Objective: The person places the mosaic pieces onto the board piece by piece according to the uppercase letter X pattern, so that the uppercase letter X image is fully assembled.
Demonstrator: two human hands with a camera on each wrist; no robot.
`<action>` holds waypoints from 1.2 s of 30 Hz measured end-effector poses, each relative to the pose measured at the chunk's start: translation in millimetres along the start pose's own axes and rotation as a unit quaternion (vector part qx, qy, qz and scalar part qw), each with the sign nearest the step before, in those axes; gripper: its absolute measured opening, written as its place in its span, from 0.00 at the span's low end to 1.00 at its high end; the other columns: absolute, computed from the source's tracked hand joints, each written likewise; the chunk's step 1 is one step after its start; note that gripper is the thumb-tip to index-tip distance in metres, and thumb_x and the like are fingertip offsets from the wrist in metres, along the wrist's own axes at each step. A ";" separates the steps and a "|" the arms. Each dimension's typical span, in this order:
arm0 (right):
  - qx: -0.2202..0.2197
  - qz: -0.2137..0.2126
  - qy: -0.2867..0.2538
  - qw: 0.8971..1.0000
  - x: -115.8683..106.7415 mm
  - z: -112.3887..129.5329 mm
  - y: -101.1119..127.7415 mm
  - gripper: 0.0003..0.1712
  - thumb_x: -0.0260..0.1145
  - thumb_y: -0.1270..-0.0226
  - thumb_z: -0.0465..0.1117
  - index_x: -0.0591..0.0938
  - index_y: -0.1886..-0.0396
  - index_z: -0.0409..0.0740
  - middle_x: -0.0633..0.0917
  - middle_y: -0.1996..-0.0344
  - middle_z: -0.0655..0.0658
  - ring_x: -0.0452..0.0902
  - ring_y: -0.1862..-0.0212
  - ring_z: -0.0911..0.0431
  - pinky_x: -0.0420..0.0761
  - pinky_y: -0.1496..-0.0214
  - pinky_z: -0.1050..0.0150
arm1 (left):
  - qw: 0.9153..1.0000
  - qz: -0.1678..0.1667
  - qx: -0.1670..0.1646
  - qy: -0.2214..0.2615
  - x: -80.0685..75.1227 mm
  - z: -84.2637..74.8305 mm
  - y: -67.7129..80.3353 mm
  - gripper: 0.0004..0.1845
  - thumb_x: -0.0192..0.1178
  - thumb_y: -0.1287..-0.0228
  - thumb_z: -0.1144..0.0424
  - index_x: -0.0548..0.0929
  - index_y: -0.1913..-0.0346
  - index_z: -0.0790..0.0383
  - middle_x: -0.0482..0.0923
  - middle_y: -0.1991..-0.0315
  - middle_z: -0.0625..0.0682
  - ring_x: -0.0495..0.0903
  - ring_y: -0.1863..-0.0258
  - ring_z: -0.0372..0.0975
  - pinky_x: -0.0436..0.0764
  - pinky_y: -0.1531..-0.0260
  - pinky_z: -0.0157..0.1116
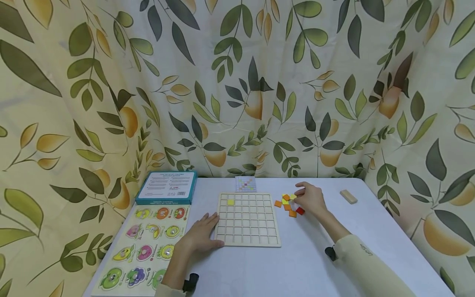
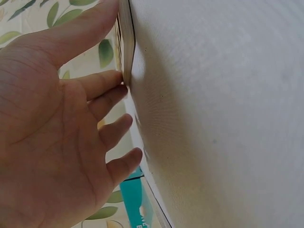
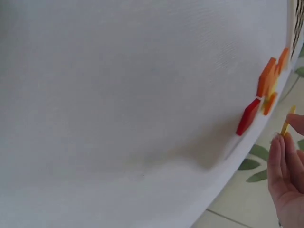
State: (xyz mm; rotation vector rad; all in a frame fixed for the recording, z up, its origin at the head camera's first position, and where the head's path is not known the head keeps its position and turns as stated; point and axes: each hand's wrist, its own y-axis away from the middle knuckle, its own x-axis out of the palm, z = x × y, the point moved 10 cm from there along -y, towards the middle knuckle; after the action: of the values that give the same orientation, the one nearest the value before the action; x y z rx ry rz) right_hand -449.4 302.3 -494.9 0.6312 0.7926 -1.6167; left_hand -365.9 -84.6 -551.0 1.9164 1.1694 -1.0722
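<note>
— Nearest the lens: two sleeved forearms, then left hand [image 1: 200, 238] flat on the white table [image 1: 334, 255], fingers straight and relaxed, fingertips [image 2: 124, 85] pressed against the left edge of the wooden grid board [image 1: 248, 219]. Gripping nothing.

— Confirmed from the left wrist view: thumb laid along the board's rim, four fingers spread, only touching.

— Right hand [image 1: 311, 199] over the loose tiles [image 1: 288, 205], right of the board. Fingers curled, pinching a yellow tile [image 3: 288, 120] between thumb and fingertips, lifted just off the cloth.

— Seen edge-on from the right wrist: red tile [image 3: 248, 117] lying apart from the orange and yellow cluster, close below the hand.

— Board nearly empty: one yellow square [image 1: 230, 202] set in the second cell of the second row. Small pattern card [image 1: 245, 184] just behind the board's far edge.

— Left side crowded: fruit puzzle [image 1: 144, 251] right at the table's left edge, teal box [image 1: 167, 187] behind it, touching or nearly so.

— Plenty of bare cloth right of the tiles; lone wooden block [image 1: 348, 196] well apart, near the right rim. Leaf-print curtain [image 1: 237, 82] closing off the back edge.
</note>
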 end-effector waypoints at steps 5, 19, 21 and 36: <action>-0.025 -0.007 -0.014 1.000 1.3 20.8 1.9 0.31 0.77 0.44 0.31 0.81 0.38 0.32 0.92 0.60 0.38 0.89 0.60 0.48 0.90 0.55 0.53 | 1.000 0.001 -0.005 -0.002 2.2 2.1 -0.9 0.51 0.72 0.41 0.40 0.65 0.19 0.59 0.59 0.18 0.52 0.49 0.17 0.52 0.53 0.20 0.58; -0.081 0.011 -0.067 0.994 23.8 68.3 4.4 0.32 0.82 0.48 0.30 0.83 0.41 0.35 0.92 0.63 0.42 0.90 0.61 0.51 0.91 0.58 0.55 | 1.000 0.007 -0.005 -0.006 -2.1 -4.0 4.4 0.50 0.72 0.39 0.42 0.64 0.20 0.61 0.59 0.18 0.53 0.49 0.17 0.54 0.53 0.20 0.58; -0.092 0.013 -0.074 0.993 27.7 73.9 5.0 0.31 0.81 0.48 0.30 0.84 0.42 0.36 0.92 0.64 0.43 0.90 0.62 0.52 0.90 0.58 0.56 | 1.000 0.011 -0.005 -0.001 -4.7 -6.9 5.2 0.50 0.72 0.39 0.42 0.64 0.20 0.61 0.59 0.18 0.54 0.49 0.17 0.54 0.53 0.20 0.59; -0.115 0.061 -0.081 0.988 73.2 114.7 10.5 0.29 0.83 0.49 0.30 0.85 0.45 0.35 0.92 0.65 0.46 0.89 0.62 0.56 0.89 0.56 0.56 | 1.000 0.017 -0.008 0.005 -6.3 -9.5 6.8 0.51 0.73 0.39 0.42 0.64 0.20 0.60 0.58 0.18 0.53 0.50 0.17 0.54 0.55 0.21 0.59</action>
State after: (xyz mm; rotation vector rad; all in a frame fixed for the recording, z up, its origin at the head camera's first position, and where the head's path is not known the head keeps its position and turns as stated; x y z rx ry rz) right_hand -450.4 166.5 -480.9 0.3708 0.7910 -1.4190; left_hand -358.5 -81.9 -540.4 1.9248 1.1450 -1.0329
